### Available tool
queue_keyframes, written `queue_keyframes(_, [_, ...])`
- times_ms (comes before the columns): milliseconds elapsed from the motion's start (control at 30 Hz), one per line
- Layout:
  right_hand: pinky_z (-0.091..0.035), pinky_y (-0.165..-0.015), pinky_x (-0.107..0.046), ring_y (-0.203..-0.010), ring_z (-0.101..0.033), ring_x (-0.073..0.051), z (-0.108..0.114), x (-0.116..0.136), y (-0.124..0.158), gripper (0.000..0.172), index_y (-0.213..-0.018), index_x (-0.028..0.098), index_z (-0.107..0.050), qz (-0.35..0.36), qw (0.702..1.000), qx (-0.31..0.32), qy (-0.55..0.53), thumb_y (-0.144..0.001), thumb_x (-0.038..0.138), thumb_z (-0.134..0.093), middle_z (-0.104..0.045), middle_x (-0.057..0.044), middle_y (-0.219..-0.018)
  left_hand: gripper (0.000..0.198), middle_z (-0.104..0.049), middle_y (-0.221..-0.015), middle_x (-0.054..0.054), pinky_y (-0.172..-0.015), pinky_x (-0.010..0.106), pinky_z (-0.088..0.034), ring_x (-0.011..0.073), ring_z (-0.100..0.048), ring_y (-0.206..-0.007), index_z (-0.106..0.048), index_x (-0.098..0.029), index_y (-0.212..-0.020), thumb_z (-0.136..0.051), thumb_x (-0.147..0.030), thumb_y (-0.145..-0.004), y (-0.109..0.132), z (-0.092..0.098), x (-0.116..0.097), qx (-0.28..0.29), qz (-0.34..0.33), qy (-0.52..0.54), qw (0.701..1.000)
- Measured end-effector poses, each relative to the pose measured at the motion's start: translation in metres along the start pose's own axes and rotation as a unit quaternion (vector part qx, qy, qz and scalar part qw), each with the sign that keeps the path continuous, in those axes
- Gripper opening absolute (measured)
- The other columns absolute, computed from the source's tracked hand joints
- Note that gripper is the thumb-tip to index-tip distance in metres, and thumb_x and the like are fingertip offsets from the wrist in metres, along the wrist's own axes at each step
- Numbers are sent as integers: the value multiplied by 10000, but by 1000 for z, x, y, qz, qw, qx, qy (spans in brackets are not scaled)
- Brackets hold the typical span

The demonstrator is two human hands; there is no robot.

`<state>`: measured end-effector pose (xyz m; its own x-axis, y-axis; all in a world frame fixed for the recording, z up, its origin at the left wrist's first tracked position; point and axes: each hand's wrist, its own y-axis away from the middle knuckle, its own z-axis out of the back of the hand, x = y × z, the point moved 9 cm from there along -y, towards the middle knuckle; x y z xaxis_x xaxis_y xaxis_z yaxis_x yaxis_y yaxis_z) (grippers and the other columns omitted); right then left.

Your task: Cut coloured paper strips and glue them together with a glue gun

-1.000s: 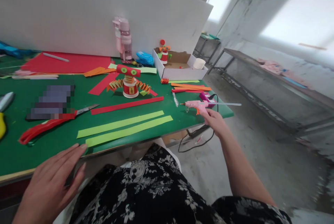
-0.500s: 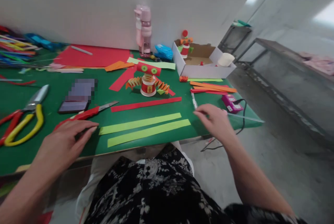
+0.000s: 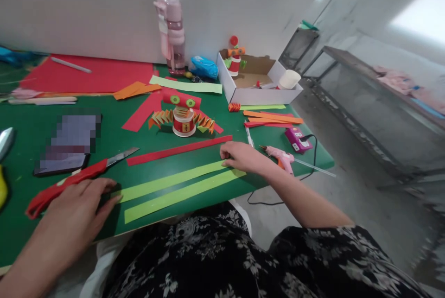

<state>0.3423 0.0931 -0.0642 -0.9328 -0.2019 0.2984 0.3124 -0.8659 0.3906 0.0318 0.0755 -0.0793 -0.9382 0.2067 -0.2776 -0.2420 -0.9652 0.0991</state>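
Observation:
My left hand lies flat and open on the green table, its fingers over the handle end of the red scissors and touching the left end of a lime green paper strip. My right hand rests with curled fingers on the right end of that strip, beside a second lime strip and a long red strip. The pink glue gun lies on the table just right of my right hand, not held.
A paper figure on a red-and-white cup stands mid-table. Behind it are a pink bottle, a white cardboard box holding another figure, red sheets, orange strips and a phone. The table edge runs close to my lap.
My right hand let go of the glue gun, which now lies on the table, and moved left onto the lime strip. My left hand slid forward onto the scissors' handle.

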Motion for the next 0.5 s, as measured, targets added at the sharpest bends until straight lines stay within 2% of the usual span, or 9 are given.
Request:
queue_keyframes(67, [-284,-621,-244,-784,-556,-151,-1,-3,0,103,-857,175,-609,-21,1000,-3,-3,-851,168,-711,-651,-19,-855,432,-708,-937,159,-791,451,-481,338,-652,-872,-562,-213,-887,-286,-522,-765,1,-4,3,16,5,12,1000])
queue_keyframes(167, [-281,-624,-249,-756,-547,-149,-5,-6,-2,97,-819,174,-603,-25,1000,0,-2,-864,166,-688,-637,-21,-824,350,-695,-820,88,-733,390,-486,276,-652,-779,-544,-250,-781,-300,-501,-790,1,-14,6,48,-15,37,998])
queue_keyframes(267, [-304,-664,-256,-797,-538,-158,-4,3,1,87,-803,160,-595,22,1000,-14,14,-872,131,-641,-623,-50,-877,332,-677,-823,90,-759,403,-494,280,-639,-790,-557,-246,-770,-323,-476,-817,-1,-14,8,12,-63,23,998])
queue_keyframes(367, [-328,-694,-278,-763,-509,-162,8,24,16,86,-820,153,-581,81,995,-60,27,-886,102,-562,-604,-49,-837,423,-675,-1045,160,-892,478,-484,338,-629,-989,-596,-176,-1041,-342,-472,-877,4,-4,2,-70,-113,2,991])
queue_keyframes(433, [-350,-694,-284,-724,-493,-160,17,46,32,99,-865,158,-573,123,988,-91,4,-896,90,-507,-599,-32,-800,501,-610,-1267,176,-1025,519,-420,360,-557,-1198,-503,-164,-1295,-361,-453,-911,12,5,-15,-110,-162,9,981])
queue_keyframes(500, [-390,-727,-285,-772,-523,-170,28,71,49,139,-960,161,-572,169,977,-129,-36,-910,85,-467,-632,-40,-861,560,-507,-1445,117,-1145,508,-312,328,-432,-1373,-361,-241,-1460,-380,-419,-929,20,16,-41,-122,-217,38,968])
